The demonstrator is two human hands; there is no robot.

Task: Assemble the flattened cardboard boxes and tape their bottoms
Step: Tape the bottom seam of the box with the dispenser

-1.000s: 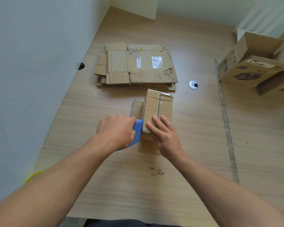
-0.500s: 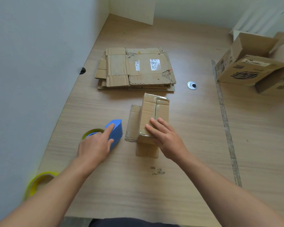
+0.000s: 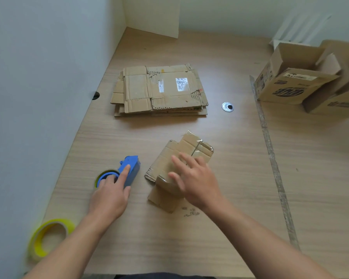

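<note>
A small cardboard box (image 3: 189,147) stands bottom-up on the wooden table (image 3: 230,178), clear tape across its closed flaps and loose flaps spread beneath it. My right hand (image 3: 195,178) lies on top of it, fingers spread and blurred. Left of the box sits a blue tape dispenser (image 3: 130,168) on the table. My left hand (image 3: 111,190) rests on the dispenser with its fingers straight. A stack of flattened cardboard boxes (image 3: 159,90) lies further back.
A yellow-cored roll of clear tape (image 3: 48,237) lies at the near left. Assembled open boxes (image 3: 296,77) stand at the far right. A wall runs along the left side. A metal grommet (image 3: 227,107) and a strip of old tape (image 3: 274,168) mark the table.
My left hand carried the dispenser away from the box and set it down on the left. The box has turned clockwise under my right hand, which shifted over it.
</note>
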